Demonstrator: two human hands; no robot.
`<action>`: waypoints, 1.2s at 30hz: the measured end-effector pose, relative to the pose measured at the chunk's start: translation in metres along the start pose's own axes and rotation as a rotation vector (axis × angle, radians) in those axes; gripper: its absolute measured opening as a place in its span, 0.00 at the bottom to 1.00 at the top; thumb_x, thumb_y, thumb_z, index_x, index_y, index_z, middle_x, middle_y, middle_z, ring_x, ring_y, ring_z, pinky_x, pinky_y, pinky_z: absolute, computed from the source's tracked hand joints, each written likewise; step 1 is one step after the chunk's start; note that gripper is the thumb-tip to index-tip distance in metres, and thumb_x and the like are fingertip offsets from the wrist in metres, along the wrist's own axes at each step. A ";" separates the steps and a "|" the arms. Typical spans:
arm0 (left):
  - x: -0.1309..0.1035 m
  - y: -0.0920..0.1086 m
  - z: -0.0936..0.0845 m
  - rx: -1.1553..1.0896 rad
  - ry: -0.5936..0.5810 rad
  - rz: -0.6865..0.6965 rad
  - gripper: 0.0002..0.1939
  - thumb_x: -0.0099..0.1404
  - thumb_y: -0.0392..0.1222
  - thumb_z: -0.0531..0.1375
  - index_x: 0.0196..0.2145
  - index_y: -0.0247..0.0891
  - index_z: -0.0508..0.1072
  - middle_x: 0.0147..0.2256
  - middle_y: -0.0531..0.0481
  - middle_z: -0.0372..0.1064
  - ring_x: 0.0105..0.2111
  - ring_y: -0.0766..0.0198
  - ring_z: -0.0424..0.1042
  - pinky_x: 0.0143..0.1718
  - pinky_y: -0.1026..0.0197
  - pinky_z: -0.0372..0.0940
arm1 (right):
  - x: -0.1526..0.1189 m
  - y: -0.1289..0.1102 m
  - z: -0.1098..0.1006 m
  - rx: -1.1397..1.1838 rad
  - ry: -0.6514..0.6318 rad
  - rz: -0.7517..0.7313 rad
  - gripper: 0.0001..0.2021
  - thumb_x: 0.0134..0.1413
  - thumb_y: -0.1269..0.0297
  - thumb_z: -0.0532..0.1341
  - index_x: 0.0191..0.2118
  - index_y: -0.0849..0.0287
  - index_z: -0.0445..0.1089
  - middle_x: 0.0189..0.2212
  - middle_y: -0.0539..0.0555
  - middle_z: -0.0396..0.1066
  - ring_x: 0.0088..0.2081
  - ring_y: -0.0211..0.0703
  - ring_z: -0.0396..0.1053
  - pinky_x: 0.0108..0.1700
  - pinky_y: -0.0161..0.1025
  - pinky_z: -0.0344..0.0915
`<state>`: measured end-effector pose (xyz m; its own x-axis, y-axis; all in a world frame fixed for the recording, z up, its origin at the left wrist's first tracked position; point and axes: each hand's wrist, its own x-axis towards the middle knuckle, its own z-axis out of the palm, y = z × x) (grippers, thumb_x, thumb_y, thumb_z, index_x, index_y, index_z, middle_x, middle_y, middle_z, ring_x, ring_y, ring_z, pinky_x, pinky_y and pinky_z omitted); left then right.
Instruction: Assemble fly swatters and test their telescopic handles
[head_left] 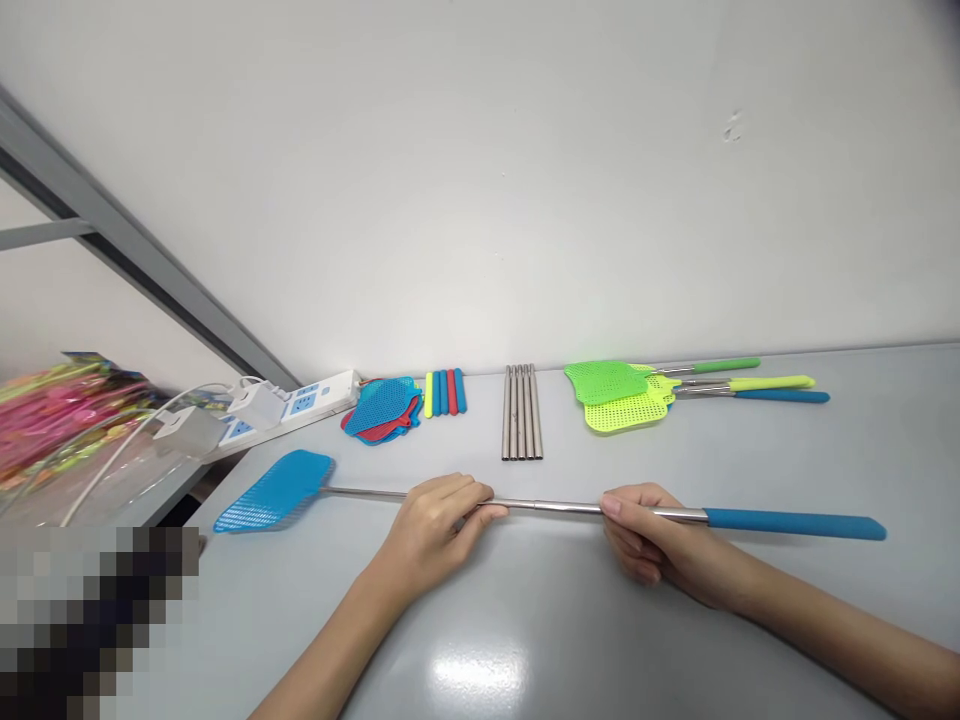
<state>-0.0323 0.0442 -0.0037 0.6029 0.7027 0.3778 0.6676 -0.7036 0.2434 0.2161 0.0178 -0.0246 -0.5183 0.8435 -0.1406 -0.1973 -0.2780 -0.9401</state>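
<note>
A telescopic fly swatter (274,492) with a blue mesh head and a blue handle lies across my view, its metal rod drawn out long. My left hand (442,525) is closed round the thinner part of the rod, nearer the head. Closer to the handle, my right hand (649,535) pinches the thicker part of the rod between thumb and fingers. Between the two hands a step in the rod's thickness shows. The head is at the left, the handle points right.
Along the wall lie a pile of loose swatter heads (384,405), several coloured handle sleeves (445,393), a row of metal rods (522,412) and assembled swatters (630,410). A power strip (330,393) with chargers stands at the left, beside bagged colourful items (60,420).
</note>
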 end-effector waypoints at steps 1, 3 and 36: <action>0.000 0.000 0.000 -0.006 -0.006 -0.005 0.08 0.63 0.41 0.52 0.28 0.36 0.67 0.20 0.54 0.60 0.21 0.69 0.60 0.25 0.66 0.55 | 0.000 0.000 0.000 0.004 0.002 0.000 0.20 0.55 0.56 0.52 0.17 0.60 0.51 0.12 0.43 0.45 0.14 0.29 0.49 0.19 0.32 0.45; -0.002 -0.001 0.001 -0.015 -0.017 -0.012 0.08 0.62 0.40 0.52 0.29 0.36 0.67 0.20 0.54 0.60 0.22 0.69 0.59 0.25 0.66 0.55 | 0.000 0.001 0.000 0.007 0.002 0.001 0.20 0.55 0.56 0.52 0.17 0.60 0.51 0.12 0.43 0.45 0.14 0.29 0.49 0.19 0.32 0.45; -0.001 0.000 0.003 0.114 0.069 -0.027 0.07 0.62 0.41 0.53 0.30 0.37 0.68 0.20 0.55 0.61 0.20 0.70 0.60 0.24 0.67 0.54 | 0.005 -0.015 -0.009 0.515 -0.013 0.310 0.15 0.53 0.59 0.55 0.21 0.61 0.56 0.16 0.44 0.46 0.19 0.31 0.49 0.24 0.32 0.50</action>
<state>-0.0317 0.0435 -0.0069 0.5550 0.7096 0.4342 0.7308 -0.6652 0.1530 0.2237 0.0307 -0.0145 -0.6255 0.6828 -0.3777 -0.4116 -0.6999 -0.5837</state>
